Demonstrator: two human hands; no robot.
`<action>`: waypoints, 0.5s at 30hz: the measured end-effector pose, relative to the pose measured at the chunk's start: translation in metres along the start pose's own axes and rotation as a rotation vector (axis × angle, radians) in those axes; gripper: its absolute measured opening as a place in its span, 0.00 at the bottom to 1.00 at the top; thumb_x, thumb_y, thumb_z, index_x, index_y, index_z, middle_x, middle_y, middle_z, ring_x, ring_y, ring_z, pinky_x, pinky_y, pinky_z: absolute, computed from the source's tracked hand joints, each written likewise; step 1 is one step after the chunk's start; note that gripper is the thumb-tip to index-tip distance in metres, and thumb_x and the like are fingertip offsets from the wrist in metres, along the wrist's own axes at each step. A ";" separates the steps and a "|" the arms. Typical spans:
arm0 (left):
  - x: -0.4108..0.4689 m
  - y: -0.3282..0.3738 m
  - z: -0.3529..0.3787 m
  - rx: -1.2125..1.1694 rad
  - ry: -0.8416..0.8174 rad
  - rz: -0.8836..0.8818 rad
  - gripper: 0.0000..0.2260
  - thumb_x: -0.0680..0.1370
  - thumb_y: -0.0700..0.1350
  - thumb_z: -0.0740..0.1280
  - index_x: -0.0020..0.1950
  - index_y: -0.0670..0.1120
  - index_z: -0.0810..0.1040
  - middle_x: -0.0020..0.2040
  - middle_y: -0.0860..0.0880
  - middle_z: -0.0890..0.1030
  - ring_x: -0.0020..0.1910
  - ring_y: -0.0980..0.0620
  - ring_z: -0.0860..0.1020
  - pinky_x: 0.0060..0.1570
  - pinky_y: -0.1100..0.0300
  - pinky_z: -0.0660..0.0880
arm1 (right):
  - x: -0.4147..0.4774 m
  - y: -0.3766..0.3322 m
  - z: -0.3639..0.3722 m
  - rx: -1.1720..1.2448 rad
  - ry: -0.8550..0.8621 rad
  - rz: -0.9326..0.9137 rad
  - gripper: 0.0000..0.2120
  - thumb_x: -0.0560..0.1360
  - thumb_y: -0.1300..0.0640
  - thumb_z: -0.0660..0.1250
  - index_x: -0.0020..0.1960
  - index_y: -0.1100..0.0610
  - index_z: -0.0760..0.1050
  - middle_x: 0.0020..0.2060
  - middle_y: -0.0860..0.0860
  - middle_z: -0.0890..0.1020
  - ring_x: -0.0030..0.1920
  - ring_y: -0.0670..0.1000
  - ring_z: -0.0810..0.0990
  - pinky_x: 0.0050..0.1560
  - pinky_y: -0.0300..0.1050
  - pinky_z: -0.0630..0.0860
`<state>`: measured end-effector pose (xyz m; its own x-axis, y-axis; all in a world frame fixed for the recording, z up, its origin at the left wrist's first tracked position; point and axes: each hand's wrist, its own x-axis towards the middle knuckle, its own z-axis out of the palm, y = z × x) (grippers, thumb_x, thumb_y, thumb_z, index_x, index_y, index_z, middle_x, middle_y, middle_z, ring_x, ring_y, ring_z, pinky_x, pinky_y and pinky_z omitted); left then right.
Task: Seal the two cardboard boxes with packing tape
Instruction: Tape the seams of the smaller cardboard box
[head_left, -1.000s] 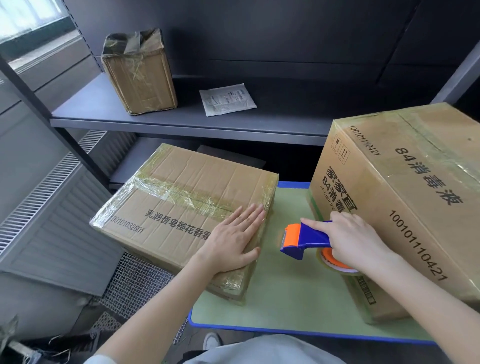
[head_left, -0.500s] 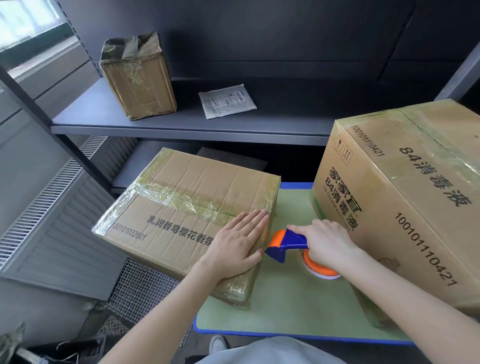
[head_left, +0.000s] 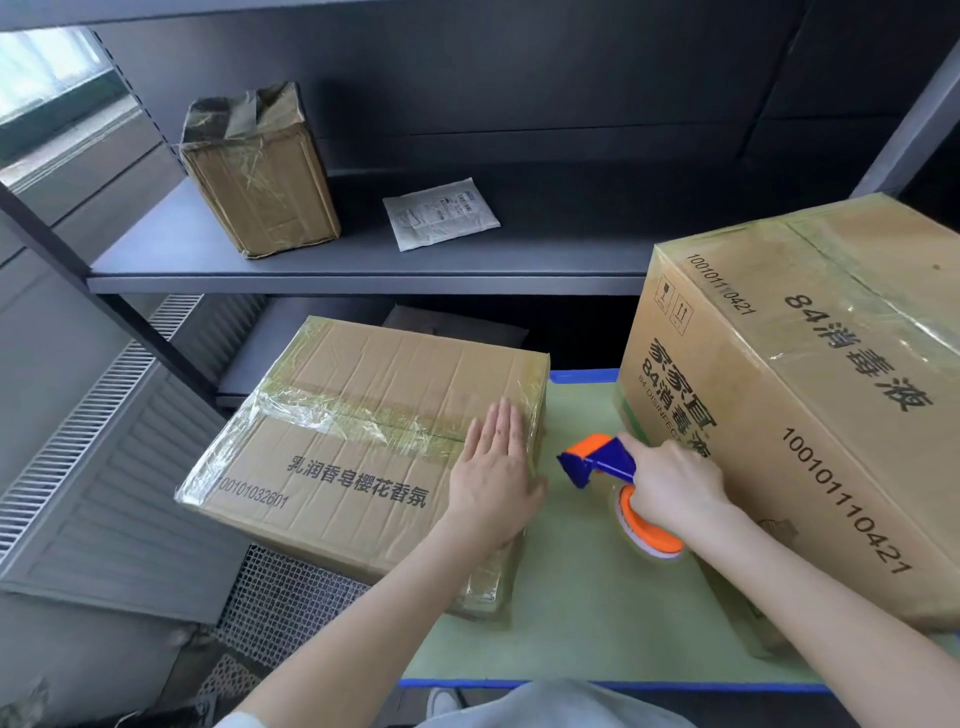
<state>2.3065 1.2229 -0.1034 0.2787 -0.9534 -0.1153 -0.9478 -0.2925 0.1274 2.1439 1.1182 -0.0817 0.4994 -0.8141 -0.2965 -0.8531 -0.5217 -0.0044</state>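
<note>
A green tabletop (head_left: 571, 613) with a blue edge is seen in the lower middle of the frame, set before a dark metal shelf (head_left: 363, 267). At centre left, a flat cardboard box (head_left: 353, 447) is set on the tabletop, overhanging its left edge, with its top seam covered in clear tape. The left grip (head_left: 493, 483), a bare hand, is laid flat on the right end of this box, fingers straight and together. At right, a taller cardboard box (head_left: 810, 395) is stood, also taped. In the gap between the two boxes, a blue and orange tape dispenser (head_left: 597, 457) is held by the right grip (head_left: 675, 486), with fingers wrapped round its handle. Whether its roll touches the tabletop cannot be told. On the shelf, at upper left, a small taped box (head_left: 260, 171) and a white packet (head_left: 441, 213) are placed. A grey radiator (head_left: 104, 457) is seen at far left.
</note>
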 end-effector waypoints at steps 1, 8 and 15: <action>0.004 0.006 0.000 0.017 -0.011 -0.061 0.34 0.80 0.50 0.53 0.75 0.39 0.35 0.76 0.43 0.37 0.75 0.48 0.36 0.72 0.54 0.35 | 0.001 0.001 -0.001 0.017 0.016 0.023 0.31 0.74 0.55 0.57 0.75 0.46 0.52 0.48 0.55 0.73 0.49 0.59 0.76 0.39 0.44 0.67; 0.012 0.026 0.008 0.051 0.001 -0.213 0.33 0.79 0.43 0.53 0.74 0.37 0.34 0.77 0.42 0.38 0.75 0.47 0.36 0.71 0.51 0.34 | -0.009 0.007 -0.013 0.154 0.117 0.110 0.36 0.75 0.43 0.58 0.76 0.48 0.42 0.55 0.59 0.71 0.52 0.60 0.74 0.43 0.46 0.66; 0.010 0.033 0.008 0.068 0.035 -0.261 0.35 0.79 0.42 0.57 0.74 0.38 0.35 0.77 0.42 0.39 0.76 0.46 0.38 0.72 0.51 0.36 | -0.017 0.001 -0.022 0.266 0.265 0.071 0.39 0.74 0.41 0.61 0.76 0.50 0.43 0.51 0.58 0.70 0.43 0.55 0.68 0.39 0.43 0.66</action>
<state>2.2771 1.2042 -0.1078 0.5188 -0.8489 -0.1010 -0.8512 -0.5239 0.0317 2.1378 1.1255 -0.0561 0.4295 -0.9018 -0.0479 -0.8791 -0.4054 -0.2505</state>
